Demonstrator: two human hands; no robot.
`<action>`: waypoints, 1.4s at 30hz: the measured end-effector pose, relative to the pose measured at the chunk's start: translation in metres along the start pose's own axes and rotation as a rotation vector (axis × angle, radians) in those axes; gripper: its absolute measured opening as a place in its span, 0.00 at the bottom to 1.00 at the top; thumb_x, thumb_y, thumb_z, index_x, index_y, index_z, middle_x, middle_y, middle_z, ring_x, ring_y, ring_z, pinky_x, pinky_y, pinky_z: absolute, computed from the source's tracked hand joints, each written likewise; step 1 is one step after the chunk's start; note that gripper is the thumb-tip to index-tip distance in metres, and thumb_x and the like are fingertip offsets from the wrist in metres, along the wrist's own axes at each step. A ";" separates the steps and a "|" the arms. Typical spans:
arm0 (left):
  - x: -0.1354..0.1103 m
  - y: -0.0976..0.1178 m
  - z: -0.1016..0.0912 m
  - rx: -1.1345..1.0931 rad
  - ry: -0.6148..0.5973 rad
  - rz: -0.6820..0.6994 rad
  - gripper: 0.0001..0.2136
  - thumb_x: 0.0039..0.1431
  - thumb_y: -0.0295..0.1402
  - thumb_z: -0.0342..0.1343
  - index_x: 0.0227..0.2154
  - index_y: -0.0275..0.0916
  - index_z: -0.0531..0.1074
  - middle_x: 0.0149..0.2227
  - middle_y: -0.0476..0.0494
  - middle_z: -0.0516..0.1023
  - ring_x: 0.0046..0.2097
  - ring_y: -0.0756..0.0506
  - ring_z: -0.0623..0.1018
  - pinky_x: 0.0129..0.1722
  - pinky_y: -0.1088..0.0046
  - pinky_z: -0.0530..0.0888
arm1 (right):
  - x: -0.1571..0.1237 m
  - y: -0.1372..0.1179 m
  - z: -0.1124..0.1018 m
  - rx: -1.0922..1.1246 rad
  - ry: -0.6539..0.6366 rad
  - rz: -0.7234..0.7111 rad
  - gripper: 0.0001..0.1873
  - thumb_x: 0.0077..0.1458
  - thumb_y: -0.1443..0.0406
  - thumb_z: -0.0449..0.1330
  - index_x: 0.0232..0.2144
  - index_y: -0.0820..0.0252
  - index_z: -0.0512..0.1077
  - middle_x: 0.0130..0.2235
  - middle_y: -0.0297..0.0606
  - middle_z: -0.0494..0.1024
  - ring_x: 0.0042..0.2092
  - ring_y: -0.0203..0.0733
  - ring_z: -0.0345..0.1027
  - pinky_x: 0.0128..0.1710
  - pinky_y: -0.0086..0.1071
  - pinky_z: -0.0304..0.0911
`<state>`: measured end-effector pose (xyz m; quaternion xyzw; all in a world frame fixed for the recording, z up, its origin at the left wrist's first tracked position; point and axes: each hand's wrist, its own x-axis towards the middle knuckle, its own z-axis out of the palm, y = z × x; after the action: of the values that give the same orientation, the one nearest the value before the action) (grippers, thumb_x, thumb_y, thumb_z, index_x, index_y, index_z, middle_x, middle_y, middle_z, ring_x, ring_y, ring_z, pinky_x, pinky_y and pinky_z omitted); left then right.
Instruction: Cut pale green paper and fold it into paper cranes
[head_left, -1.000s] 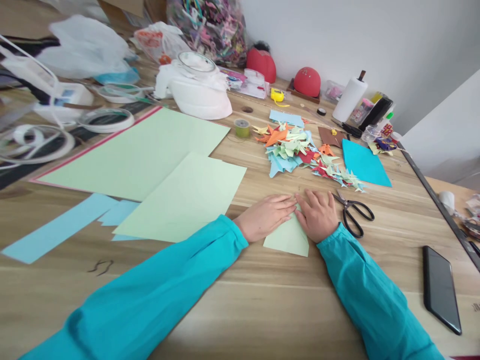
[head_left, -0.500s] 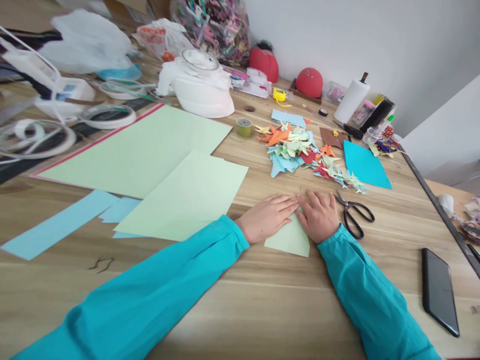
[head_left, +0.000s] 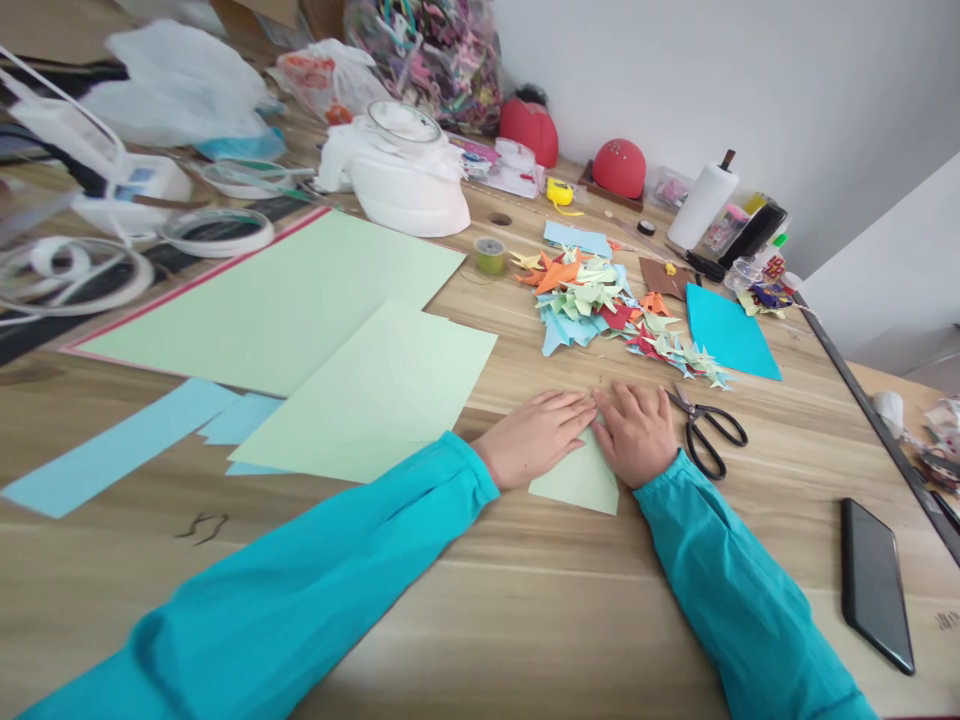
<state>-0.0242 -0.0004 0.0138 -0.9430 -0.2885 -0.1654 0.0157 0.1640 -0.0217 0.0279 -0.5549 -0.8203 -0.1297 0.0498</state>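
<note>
A small pale green sheet of paper (head_left: 579, 478) lies on the wooden table, its far part hidden under both hands. My left hand (head_left: 534, 437) rests flat across the paper's left side with fingers stretched out toward the right. On the other side, my right hand (head_left: 637, 432) presses down with its fingers slightly bent and apart, the thumb angled toward the left fingertips. The fingertips of both hands meet near the paper's far end. Black-handled scissors (head_left: 709, 425) lie just right of my right hand. Beyond the hands is a pile of colourful folded paper shapes (head_left: 589, 290).
Large pale green sheets (head_left: 367, 400) and blue paper strips (head_left: 120, 445) lie to the left. A phone (head_left: 876, 585) is at the right, a turquoise sheet (head_left: 731, 330) farther back. A green thread spool (head_left: 490, 256), white bundle (head_left: 405, 180) and tape rolls (head_left: 217, 232) stand behind.
Hardly anything differs. Both hands stay pressed on the small green paper, and the view has shifted very slightly.
</note>
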 end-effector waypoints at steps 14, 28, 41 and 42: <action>0.002 0.001 -0.003 -0.005 -0.013 -0.014 0.19 0.65 0.35 0.48 0.54 0.30 0.66 0.56 0.35 0.71 0.58 0.39 0.68 0.57 0.59 0.66 | 0.002 -0.001 -0.002 0.069 -0.020 0.053 0.27 0.61 0.56 0.48 0.60 0.60 0.60 0.57 0.48 0.68 0.57 0.53 0.57 0.60 0.54 0.41; 0.003 0.003 -0.001 -0.027 0.001 -0.013 0.18 0.64 0.32 0.49 0.53 0.29 0.66 0.55 0.34 0.71 0.57 0.39 0.69 0.58 0.56 0.63 | 0.003 -0.003 -0.001 0.055 -0.033 0.051 0.21 0.62 0.56 0.48 0.53 0.53 0.68 0.59 0.45 0.66 0.58 0.54 0.56 0.57 0.55 0.46; 0.003 0.003 -0.002 0.000 0.042 -0.004 0.15 0.64 0.31 0.47 0.50 0.31 0.69 0.51 0.37 0.75 0.54 0.42 0.71 0.59 0.55 0.61 | 0.003 -0.006 -0.001 0.076 -0.080 0.114 0.21 0.62 0.55 0.47 0.54 0.49 0.68 0.60 0.43 0.65 0.59 0.53 0.55 0.57 0.56 0.47; 0.002 0.004 -0.002 0.007 0.044 -0.004 0.14 0.65 0.30 0.46 0.49 0.31 0.69 0.50 0.37 0.75 0.53 0.42 0.72 0.59 0.54 0.62 | 0.003 -0.006 0.000 0.079 -0.078 0.118 0.21 0.63 0.55 0.47 0.54 0.49 0.67 0.60 0.43 0.65 0.59 0.52 0.55 0.57 0.56 0.47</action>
<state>-0.0212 -0.0028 0.0164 -0.9385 -0.2904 -0.1849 0.0252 0.1577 -0.0213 0.0278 -0.6045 -0.7919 -0.0723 0.0473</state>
